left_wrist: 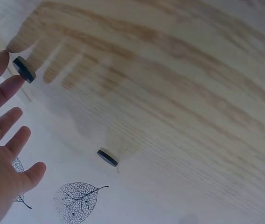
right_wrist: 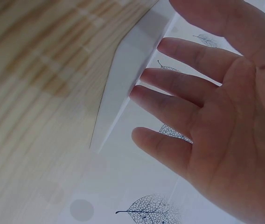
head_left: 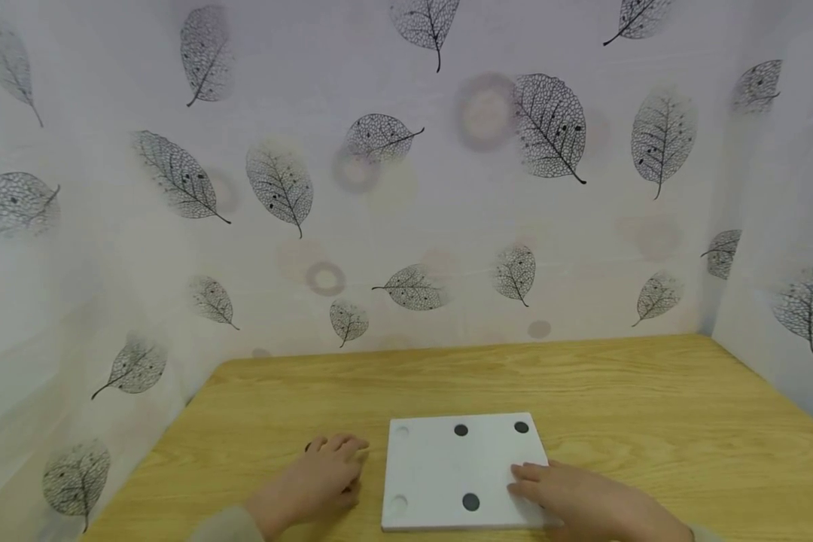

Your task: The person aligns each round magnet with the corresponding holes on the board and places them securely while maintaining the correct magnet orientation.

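Note:
A white board [head_left: 447,474] lies on the table with black discs seated at its far middle [head_left: 461,430], far right [head_left: 521,427] and near middle [head_left: 470,501]. Shallow round recesses show at its left corners; my right hand covers the near right corner. My left hand [head_left: 325,474] is left of the board, fingers spread. In the left wrist view a loose black disc [left_wrist: 24,70] lies at its thumb and index fingertips; whether they touch it I cannot tell. Another loose disc [left_wrist: 107,157] lies farther off. My right hand [head_left: 583,493] rests on the board's right edge, fingers extended.
The wooden tabletop [head_left: 352,384] runs back to a pale curtain [head_left: 406,226] printed with dark leaf shapes. Curtain material also hangs along the left and right sides of the table.

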`<state>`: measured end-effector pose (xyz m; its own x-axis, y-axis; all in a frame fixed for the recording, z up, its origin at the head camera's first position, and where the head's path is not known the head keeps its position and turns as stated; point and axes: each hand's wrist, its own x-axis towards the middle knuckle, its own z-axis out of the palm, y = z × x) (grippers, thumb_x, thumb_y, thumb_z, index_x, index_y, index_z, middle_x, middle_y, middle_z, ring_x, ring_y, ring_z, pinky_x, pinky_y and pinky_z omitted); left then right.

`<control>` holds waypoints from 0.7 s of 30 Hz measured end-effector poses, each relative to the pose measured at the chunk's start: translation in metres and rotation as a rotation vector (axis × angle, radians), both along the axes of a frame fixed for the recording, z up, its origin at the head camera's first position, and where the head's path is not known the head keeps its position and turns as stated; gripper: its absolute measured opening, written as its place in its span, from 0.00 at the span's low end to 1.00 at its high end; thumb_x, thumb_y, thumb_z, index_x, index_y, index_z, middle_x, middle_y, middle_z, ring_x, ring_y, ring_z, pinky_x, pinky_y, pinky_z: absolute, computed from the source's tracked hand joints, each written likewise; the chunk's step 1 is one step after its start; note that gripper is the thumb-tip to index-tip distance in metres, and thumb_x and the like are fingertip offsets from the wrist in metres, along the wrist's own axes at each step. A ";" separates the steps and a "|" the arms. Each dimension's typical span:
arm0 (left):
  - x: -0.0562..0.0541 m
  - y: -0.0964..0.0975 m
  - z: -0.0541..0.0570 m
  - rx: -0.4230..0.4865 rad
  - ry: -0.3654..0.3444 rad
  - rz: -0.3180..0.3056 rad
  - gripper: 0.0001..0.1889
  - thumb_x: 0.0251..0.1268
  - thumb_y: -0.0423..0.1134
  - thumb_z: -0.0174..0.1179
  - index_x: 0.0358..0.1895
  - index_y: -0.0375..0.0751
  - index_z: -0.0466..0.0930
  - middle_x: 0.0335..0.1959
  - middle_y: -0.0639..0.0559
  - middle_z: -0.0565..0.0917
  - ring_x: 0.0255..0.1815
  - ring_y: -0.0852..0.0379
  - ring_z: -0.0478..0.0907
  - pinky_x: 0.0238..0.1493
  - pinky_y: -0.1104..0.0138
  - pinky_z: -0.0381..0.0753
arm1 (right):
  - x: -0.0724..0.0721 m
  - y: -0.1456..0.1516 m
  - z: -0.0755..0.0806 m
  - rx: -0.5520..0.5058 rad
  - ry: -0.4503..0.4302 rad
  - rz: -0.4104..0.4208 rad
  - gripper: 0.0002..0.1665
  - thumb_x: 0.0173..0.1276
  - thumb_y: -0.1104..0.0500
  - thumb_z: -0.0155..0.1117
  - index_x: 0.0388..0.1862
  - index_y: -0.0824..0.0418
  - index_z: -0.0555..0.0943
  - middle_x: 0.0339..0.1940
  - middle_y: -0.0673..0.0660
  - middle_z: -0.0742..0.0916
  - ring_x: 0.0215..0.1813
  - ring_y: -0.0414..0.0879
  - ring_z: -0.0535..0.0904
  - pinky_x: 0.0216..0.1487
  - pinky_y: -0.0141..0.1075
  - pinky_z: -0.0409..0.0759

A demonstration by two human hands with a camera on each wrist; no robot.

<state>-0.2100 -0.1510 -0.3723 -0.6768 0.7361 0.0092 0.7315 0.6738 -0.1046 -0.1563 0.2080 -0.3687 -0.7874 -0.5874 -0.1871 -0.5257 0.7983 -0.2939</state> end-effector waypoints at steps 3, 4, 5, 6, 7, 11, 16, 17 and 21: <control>0.002 -0.001 0.000 0.001 -0.004 0.009 0.11 0.54 0.43 0.58 0.17 0.55 0.69 0.54 0.50 0.71 0.56 0.49 0.64 0.46 0.43 0.67 | 0.000 0.000 0.001 0.001 -0.008 -0.008 0.27 0.54 0.54 0.65 0.55 0.46 0.73 0.58 0.47 0.73 0.56 0.50 0.70 0.52 0.46 0.70; 0.002 -0.001 0.000 -0.003 -0.004 0.015 0.11 0.53 0.44 0.59 0.18 0.55 0.70 0.54 0.50 0.71 0.56 0.49 0.64 0.46 0.44 0.67 | 0.000 -0.001 0.001 0.000 -0.012 -0.008 0.27 0.54 0.54 0.65 0.55 0.46 0.73 0.58 0.47 0.73 0.57 0.49 0.70 0.52 0.45 0.70; 0.003 -0.002 0.000 -0.009 -0.010 0.024 0.10 0.53 0.45 0.59 0.19 0.55 0.71 0.54 0.50 0.71 0.56 0.49 0.64 0.47 0.44 0.67 | -0.001 -0.001 0.001 -0.002 -0.017 -0.010 0.27 0.54 0.54 0.65 0.55 0.46 0.73 0.58 0.47 0.73 0.57 0.49 0.70 0.52 0.45 0.70; 0.004 -0.002 0.000 -0.015 -0.013 0.033 0.10 0.53 0.46 0.60 0.19 0.56 0.71 0.55 0.50 0.71 0.56 0.49 0.64 0.47 0.44 0.67 | -0.001 -0.001 0.001 -0.003 -0.024 -0.013 0.27 0.53 0.54 0.65 0.55 0.46 0.73 0.59 0.47 0.73 0.57 0.49 0.69 0.52 0.46 0.70; 0.004 -0.002 0.000 -0.019 -0.018 0.043 0.09 0.53 0.47 0.60 0.20 0.56 0.72 0.55 0.50 0.70 0.56 0.49 0.63 0.47 0.44 0.67 | -0.001 -0.001 0.001 -0.003 -0.029 -0.013 0.27 0.53 0.53 0.66 0.55 0.46 0.73 0.59 0.47 0.73 0.57 0.49 0.69 0.53 0.46 0.70; 0.006 -0.005 -0.001 -0.011 -0.018 0.069 0.10 0.52 0.49 0.61 0.21 0.55 0.72 0.55 0.48 0.70 0.56 0.48 0.64 0.48 0.45 0.66 | -0.003 -0.001 0.000 0.004 -0.043 -0.008 0.28 0.52 0.52 0.67 0.55 0.46 0.73 0.59 0.48 0.73 0.58 0.49 0.69 0.53 0.46 0.70; 0.006 -0.008 -0.002 -0.004 -0.011 0.081 0.12 0.51 0.50 0.61 0.19 0.53 0.70 0.54 0.47 0.71 0.56 0.48 0.64 0.47 0.47 0.67 | -0.004 -0.001 -0.001 0.007 -0.039 0.001 0.29 0.52 0.53 0.67 0.55 0.47 0.73 0.59 0.48 0.73 0.58 0.49 0.68 0.53 0.46 0.69; 0.006 -0.008 -0.002 -0.005 -0.014 0.083 0.12 0.51 0.50 0.61 0.19 0.53 0.70 0.54 0.47 0.71 0.56 0.48 0.64 0.47 0.47 0.67 | -0.004 -0.001 -0.001 0.007 -0.039 0.001 0.29 0.52 0.53 0.67 0.55 0.47 0.73 0.59 0.48 0.73 0.58 0.49 0.68 0.54 0.46 0.69; 0.007 -0.009 0.000 -0.004 -0.018 0.089 0.13 0.51 0.50 0.61 0.19 0.53 0.70 0.53 0.46 0.71 0.55 0.48 0.64 0.47 0.47 0.68 | -0.004 -0.001 -0.001 0.016 -0.033 0.004 0.30 0.51 0.53 0.68 0.55 0.47 0.73 0.58 0.48 0.73 0.58 0.49 0.68 0.53 0.46 0.69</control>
<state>-0.2029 -0.1596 -0.3726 -0.7395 0.6731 -0.0066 0.6706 0.7358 -0.0946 -0.1606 0.2069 -0.3692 -0.7782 -0.5875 -0.2217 -0.5195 0.8007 -0.2983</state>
